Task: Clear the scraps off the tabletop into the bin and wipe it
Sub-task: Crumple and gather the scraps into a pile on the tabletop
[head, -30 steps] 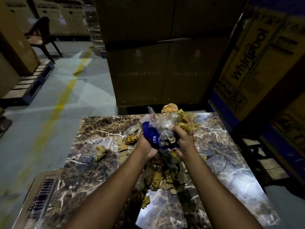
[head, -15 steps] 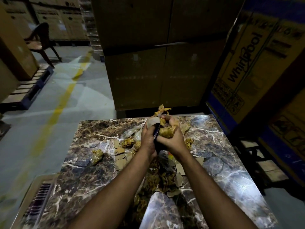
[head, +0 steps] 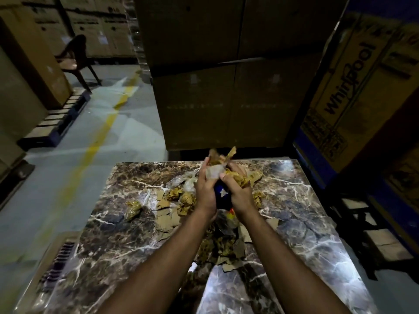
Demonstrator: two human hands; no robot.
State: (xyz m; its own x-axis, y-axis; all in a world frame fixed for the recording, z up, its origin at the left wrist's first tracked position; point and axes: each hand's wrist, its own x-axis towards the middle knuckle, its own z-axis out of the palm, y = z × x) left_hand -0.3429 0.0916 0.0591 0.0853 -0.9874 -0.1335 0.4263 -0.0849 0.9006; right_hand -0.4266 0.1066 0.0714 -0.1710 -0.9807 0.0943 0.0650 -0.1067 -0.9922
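Both hands, left hand and right hand, grip pressed on a wad of scraps above the counter.

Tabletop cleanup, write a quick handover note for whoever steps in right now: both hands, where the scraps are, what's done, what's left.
Left hand and right hand: both closed in one shared grip on a bundle of scraps, brown paper, clear plastic and something blue, raised above the marble tabletop.
Still lying there: cardboard pieces, crumpled wads, and a pile under the forearms.
No bin is in view.
Done: one handful gathered.
Left: bin it, clear the rest, wipe.
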